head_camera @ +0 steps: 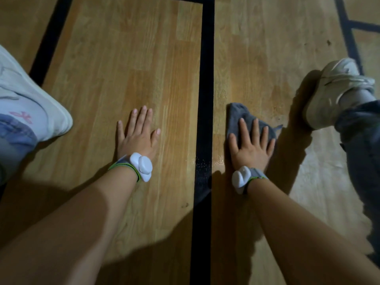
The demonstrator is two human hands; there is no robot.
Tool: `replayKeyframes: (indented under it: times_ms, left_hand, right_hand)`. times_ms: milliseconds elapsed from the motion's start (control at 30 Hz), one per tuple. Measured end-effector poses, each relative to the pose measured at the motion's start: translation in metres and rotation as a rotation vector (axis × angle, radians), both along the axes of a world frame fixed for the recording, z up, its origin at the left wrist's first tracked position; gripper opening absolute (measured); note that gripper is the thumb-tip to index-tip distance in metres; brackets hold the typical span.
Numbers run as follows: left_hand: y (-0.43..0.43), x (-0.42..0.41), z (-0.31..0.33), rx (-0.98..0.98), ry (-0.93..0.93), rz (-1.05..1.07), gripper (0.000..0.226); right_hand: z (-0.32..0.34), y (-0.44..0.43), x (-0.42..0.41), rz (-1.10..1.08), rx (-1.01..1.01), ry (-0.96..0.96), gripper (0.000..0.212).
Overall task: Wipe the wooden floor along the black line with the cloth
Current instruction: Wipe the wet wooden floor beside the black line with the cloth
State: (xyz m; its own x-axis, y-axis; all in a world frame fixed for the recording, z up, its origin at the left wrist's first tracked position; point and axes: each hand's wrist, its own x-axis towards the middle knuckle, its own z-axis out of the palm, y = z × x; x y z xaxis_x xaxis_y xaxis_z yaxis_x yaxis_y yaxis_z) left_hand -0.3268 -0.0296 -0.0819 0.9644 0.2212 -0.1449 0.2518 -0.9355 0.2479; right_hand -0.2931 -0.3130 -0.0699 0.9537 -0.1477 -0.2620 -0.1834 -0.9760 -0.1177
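At far left a white sneaker (30,103) rests on the light-brown wooden plank floor (123,68), and beside it the left hand (137,138) lies flat with fingers straight, holding nothing. Past the straight black line (205,89), the right hand (251,147) presses spread fingers onto the crumpled grey cloth (239,116), just right of that line. Farther right stands another white sneaker (333,91).

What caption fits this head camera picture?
Right hand presses a grey cloth on the wooden floor beside the black line; left hand rests flat.
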Motion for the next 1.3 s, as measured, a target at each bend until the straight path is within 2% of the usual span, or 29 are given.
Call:
replayKeyframes:
  times_ms: [200,333,433,533,633,733,867,967,1300]
  left_hand:
    - [-0.005,-0.036,0.002,0.022,-0.027,-0.039,0.063]
    - [-0.005,-0.040,0.002,0.005,-0.029,-0.043,0.069]
    - [-0.003,-0.037,0.003,0.008,-0.036,-0.054,0.071]
    - [-0.003,-0.037,0.002,0.021,-0.017,-0.062,0.071]
    - [-0.003,-0.037,0.003,0.027,0.004,-0.064,0.061]
    - [-0.002,-0.039,0.003,0.017,0.031,-0.051,0.058]
    - [-0.004,-0.038,0.007,0.015,0.063,-0.052,0.058]
    - [-0.009,-0.040,0.011,0.020,0.067,-0.033,0.058]
    - [-0.012,-0.027,0.031,0.139,0.252,-0.077,0.059]
  right_hand:
    - [0.003,0.028,-0.011,-0.103,0.007,0.001,0.058]
    - [0.002,0.090,-0.052,0.122,0.032,0.008,0.060]
    - [-0.005,0.131,-0.088,0.304,0.076,-0.059,0.060]
    - [-0.010,0.127,-0.092,0.363,0.091,-0.059,0.060]
    - [-0.006,0.109,-0.084,0.416,0.090,-0.079,0.059]
    - [-0.005,0.089,-0.078,0.366,0.075,-0.067,0.058]
    - [0.000,0.056,-0.074,0.092,0.045,0.010,0.060]
    - [0.004,0.060,-0.085,-0.013,0.067,0.041,0.060]
    - [0.012,0.060,-0.080,0.014,0.092,0.174,0.063]
